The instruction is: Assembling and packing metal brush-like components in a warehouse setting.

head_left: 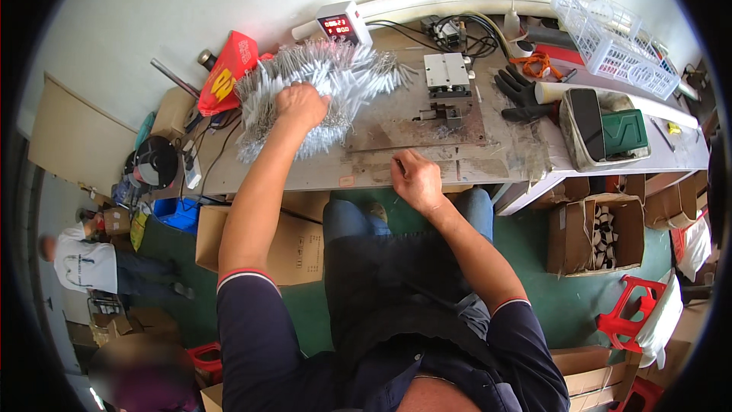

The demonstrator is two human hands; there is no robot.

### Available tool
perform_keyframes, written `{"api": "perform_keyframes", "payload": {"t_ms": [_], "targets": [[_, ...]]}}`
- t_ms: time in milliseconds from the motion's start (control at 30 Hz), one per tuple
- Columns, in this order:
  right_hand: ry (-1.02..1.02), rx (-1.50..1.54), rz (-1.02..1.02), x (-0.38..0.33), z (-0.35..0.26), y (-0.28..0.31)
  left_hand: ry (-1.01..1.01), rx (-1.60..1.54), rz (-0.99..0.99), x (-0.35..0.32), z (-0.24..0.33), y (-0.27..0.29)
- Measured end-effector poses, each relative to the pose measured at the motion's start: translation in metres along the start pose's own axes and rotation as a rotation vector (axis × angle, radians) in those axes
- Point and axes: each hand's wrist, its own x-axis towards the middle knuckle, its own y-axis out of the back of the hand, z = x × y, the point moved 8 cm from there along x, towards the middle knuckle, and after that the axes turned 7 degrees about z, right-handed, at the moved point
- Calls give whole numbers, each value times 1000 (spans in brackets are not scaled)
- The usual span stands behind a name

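My left hand [303,105] rests on a large heap of thin metal-and-whitish rod-like pieces [343,80] on the left of the workbench. Its fingers are bent and drawn together; their tips are hidden against the heap. My right hand [417,177] is closed in a pinch at the bench's front edge, and whatever lies in its fingers is too small to make out. Just beyond it, a small metal fixture [442,113] sits on a stained metal plate [381,136]. Behind the fixture stands a machine block with a pale top plate [447,70].
A white counter box with red digits [343,24] stands behind the heap, beside a red bag [231,76]. To the right lie black gloves [520,95], a bin with a green case [625,133] and a white plastic basket [610,38]. Cartons [568,236] stand below; another person [84,259] is at left.
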Motion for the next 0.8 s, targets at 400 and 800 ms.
{"api": "perform_keyframes", "payload": {"t_ms": [400, 800], "targets": [[-12, 55, 8, 0, 7, 3, 87, -112, 121, 13, -25, 0], [-87, 59, -15, 2, 12, -6, 56, 12, 155, -3, -6, 3]]}}
